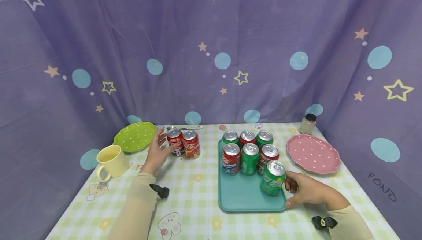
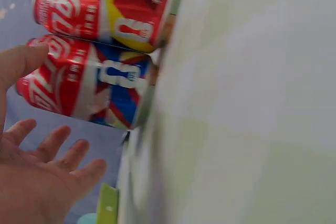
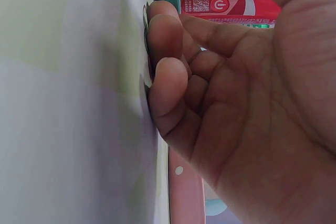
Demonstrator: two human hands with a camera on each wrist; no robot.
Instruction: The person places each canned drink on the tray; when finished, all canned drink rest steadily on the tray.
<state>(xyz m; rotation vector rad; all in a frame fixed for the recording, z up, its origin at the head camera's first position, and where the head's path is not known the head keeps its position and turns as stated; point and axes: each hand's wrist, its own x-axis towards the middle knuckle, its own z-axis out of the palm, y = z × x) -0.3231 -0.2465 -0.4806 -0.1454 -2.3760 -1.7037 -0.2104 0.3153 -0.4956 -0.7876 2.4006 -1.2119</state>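
Observation:
My left hand (image 1: 156,156) is spread beside a red-and-blue cola can (image 1: 174,143), its thumb crossing the can's front and its other fingers extended past the far side. In the left wrist view, a gap shows between those fingers and the can. Against that can stands a red-and-yellow cola can (image 2: 105,9). On the right, a green soda can (image 1: 272,183) stands on a teal tray (image 1: 242,196) near its right edge. Beside it is my right hand (image 1: 311,191), thumb at the tray's edge, fingers loosely bent near the tablecloth. Several red and green cans fill the tray's far half.
A yellow mug (image 1: 117,161) and a green dotted plate (image 1: 134,137) lie at the left. A spoon (image 1: 192,127) rests along the back edge. The pink dotted plate (image 1: 313,154) and a black-lidded jar (image 1: 308,125) are at the right. Purple curtain (image 1: 211,24) surrounds the table.

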